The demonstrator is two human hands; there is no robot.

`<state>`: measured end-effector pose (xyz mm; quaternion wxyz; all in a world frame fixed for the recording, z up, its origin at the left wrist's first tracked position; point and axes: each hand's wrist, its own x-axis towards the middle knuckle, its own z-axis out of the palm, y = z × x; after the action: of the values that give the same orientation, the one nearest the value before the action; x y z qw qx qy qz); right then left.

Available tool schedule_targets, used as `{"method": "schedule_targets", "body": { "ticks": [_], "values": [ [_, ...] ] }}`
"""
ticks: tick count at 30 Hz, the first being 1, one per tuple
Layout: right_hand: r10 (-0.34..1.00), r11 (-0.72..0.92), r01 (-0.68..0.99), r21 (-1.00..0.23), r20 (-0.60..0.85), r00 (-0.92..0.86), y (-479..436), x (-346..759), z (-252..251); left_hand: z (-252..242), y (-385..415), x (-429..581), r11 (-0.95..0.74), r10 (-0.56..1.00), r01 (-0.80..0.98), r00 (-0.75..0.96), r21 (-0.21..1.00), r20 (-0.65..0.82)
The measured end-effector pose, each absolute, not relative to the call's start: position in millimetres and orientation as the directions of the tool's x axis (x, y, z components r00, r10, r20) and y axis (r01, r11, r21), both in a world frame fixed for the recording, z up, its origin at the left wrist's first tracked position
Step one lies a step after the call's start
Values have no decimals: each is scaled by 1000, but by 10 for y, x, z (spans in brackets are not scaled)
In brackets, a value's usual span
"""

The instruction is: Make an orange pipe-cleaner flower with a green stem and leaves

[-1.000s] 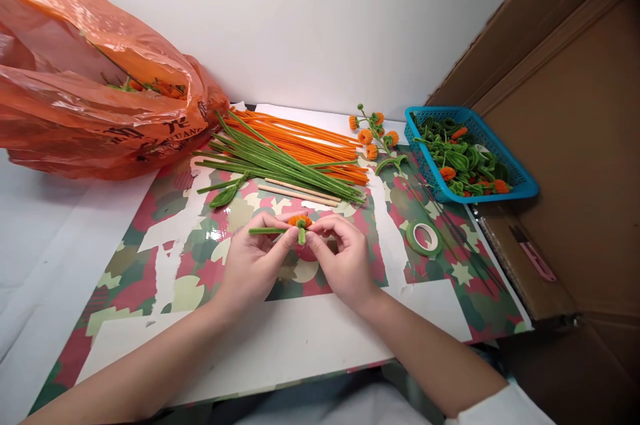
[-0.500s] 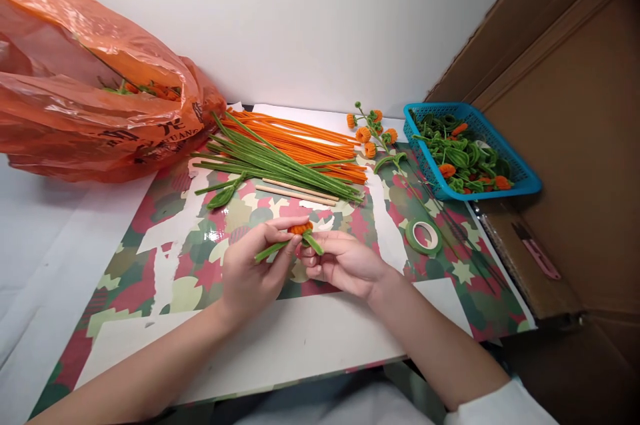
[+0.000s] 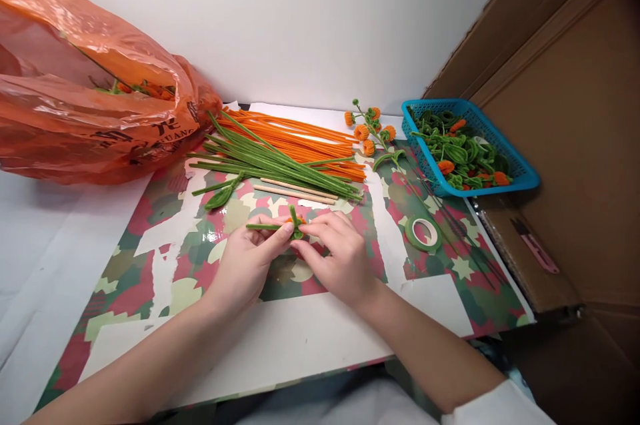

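Orange-and-green fuzzy flower [image 3: 295, 220] is sitting between the fingertips, over the middle of the patterned surface [image 3: 295, 272]! Left hand [image 3: 250, 248] is pinching it from the left, grip drawn tight between thumb and fingers, a green strip poking out leftward. Right hand [image 3: 337, 255] is touching its green pieces from the right, thumb and forefinger slightly apart; whether that grip is squeezing, I cannot tell. Green strips and fingers are mostly hiding the orange head.

Out to the right, a green tape roll [image 3: 423, 233] is lying flat, and a pink-handled tool [image 3: 535, 248] is resting on cardboard. Beyond the hands, a green leaf [image 3: 220, 195] is lying left of wooden sticks [image 3: 295, 194]; green stems [image 3: 280, 158] are crossing over orange stems [image 3: 300, 135]. An orange-flowered spray [image 3: 370, 128] is stretching beside a blue basket [image 3: 520, 185], whose tangled contents are hard to separate. Far left, an orange bag [image 3: 100, 125] is showing "UANG", its other print bending into folds, and the left edge is cutting it off.
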<state>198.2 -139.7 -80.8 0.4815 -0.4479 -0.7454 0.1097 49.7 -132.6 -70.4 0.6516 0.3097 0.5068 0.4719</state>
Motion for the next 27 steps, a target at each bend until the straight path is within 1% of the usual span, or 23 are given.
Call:
{"method": "schedule_targets", "body": {
  "ticks": [4,8,13,20,23,27],
  "values": [
    [755,582,578,-572,644,-124,-1388,1969,-850,-718,-1348,499,297,948,-297,-18,907,-316],
    [708,611,618,-494,690,-148,-1396,1971,-854,-747,-1357,501,247,965,-280,-12,928,-261],
    [683,644,624,-442,700,-209,-1381,1989,-864,-744,-1360,500,252,963,-257,-30,933,-268],
    [645,676,622,-396,726,-238,-1360,2013,-887,-733,-1354,509,244,964,-256,-40,935,-262],
    [654,668,627,-400,719,-238,-1359,2002,-895,-743,-1356,510,220,969,-253,-55,942,-241],
    [677,659,594,-461,707,-203,-1364,1975,-902,-740,-1370,510,162,981,-221,-72,962,-182]
  ]
}}
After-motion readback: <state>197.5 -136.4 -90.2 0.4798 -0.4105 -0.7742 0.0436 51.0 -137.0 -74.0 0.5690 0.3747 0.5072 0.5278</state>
